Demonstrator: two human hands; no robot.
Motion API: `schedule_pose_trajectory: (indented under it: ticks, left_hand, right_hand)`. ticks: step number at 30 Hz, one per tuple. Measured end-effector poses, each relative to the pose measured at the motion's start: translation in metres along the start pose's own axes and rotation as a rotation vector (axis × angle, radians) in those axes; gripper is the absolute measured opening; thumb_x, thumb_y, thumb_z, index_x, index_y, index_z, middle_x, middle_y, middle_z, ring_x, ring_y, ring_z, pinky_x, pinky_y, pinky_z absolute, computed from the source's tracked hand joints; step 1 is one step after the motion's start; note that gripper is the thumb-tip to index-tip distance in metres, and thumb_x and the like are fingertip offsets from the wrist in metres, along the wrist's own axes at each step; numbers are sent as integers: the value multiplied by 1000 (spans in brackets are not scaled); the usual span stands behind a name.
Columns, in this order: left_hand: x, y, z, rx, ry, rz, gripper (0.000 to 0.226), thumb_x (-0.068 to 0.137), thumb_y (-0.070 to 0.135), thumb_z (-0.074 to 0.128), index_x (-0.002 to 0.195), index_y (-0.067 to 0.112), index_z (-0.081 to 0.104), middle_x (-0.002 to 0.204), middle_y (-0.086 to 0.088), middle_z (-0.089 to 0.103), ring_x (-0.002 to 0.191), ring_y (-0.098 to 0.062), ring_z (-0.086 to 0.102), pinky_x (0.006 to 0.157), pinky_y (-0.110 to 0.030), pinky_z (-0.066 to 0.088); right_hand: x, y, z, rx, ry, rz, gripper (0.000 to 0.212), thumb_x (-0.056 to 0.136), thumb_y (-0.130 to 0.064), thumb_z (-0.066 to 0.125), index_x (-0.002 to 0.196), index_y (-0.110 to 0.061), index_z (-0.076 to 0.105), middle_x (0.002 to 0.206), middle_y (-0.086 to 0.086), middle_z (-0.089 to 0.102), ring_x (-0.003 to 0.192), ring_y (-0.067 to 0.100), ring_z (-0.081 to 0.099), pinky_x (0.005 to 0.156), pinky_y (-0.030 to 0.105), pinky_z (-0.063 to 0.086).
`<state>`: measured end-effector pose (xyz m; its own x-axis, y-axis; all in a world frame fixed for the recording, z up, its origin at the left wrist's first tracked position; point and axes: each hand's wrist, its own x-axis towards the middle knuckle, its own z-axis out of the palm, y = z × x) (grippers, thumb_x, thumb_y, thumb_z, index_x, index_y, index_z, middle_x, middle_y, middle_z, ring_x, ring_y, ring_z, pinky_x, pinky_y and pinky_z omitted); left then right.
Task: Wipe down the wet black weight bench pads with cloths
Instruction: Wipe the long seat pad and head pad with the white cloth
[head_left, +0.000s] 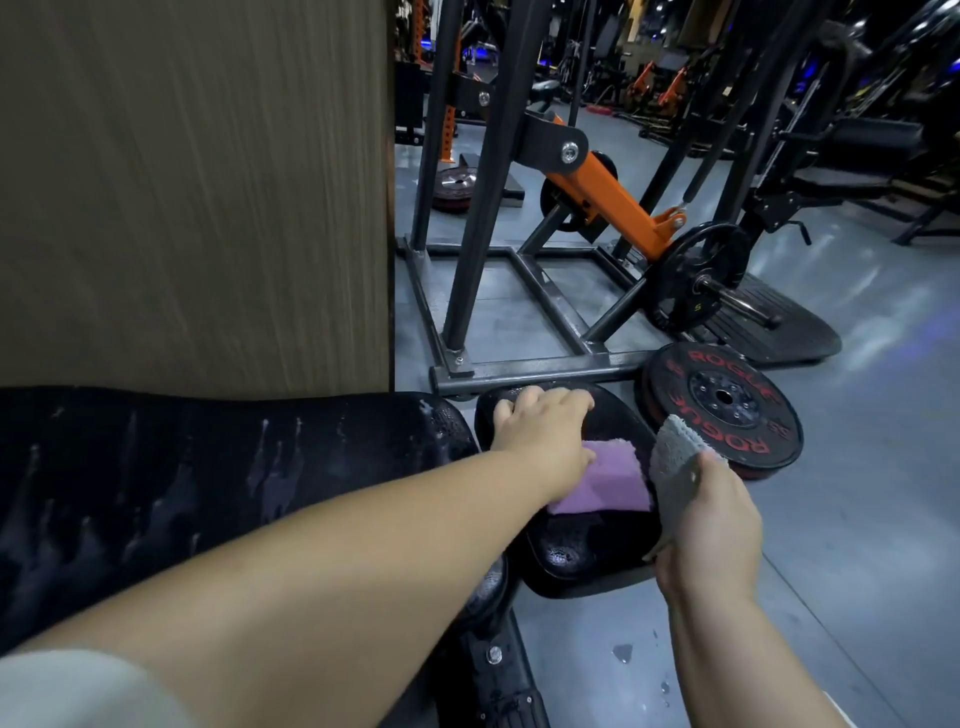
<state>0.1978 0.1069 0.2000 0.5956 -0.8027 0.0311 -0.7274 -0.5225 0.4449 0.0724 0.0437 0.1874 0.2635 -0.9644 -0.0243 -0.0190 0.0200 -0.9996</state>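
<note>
bumper plate (722, 410) — ROGUE, red, twice | loaded plate (695, 291) — 5

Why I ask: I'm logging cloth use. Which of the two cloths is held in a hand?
The grey cloth, gripped in the right hand. The purple cloth just lies on the small black pad, no fingers round it.
</note>
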Motion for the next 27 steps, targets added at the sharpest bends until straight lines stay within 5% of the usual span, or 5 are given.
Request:
schedule_pose_trajectory:
  ticks: [4,9,16,20,27]
  left_hand:
    - [-58,-25,-11,193,12,60,49,96,43,52,136,20,38,142,3,34,131,-21,24,110,-39,18]
    - [-140,-69,-23,405,-170,-69,75,101,55,25,155,12,-4,163,1,-9,148,-21,-16,121,-44,-5]
    - [-188,-113,-20,494,-280,-62,80,98,64,13,152,14,-17,160,0,-24,143,-15,-30,117,-41,-19]
    - [-188,-119,-15,513,-247,-10,80,97,64,10,152,12,-16,161,-2,-21,143,-16,-30,117,-41,-20]
    - [-186,-123,-13,520,-213,31,79,98,62,12,153,10,-12,162,-4,-16,146,-17,-26,117,-41,-20]
  right_hand:
    - [-20,-8,7,-118,-98,-203,25,100,-24,45,81,-25,60,79,-14,61,71,-8,54,66,6,39]
    - [-65,15,33,-353,-452,-357,25,98,-18,50,105,-29,71,101,-27,66,108,-11,56,93,7,37]
    - [-105,41,41,-838,-815,-504,47,102,-35,39,147,-23,34,151,-18,22,139,-7,9,115,15,1]
    - [-116,42,37,-905,-868,-476,50,105,-30,25,153,-18,14,151,-21,3,137,-6,-8,98,-1,-16]
    - [-109,43,64,-1153,-794,-574,54,105,-26,25,153,-11,5,161,0,1,148,14,-5,119,25,-1]
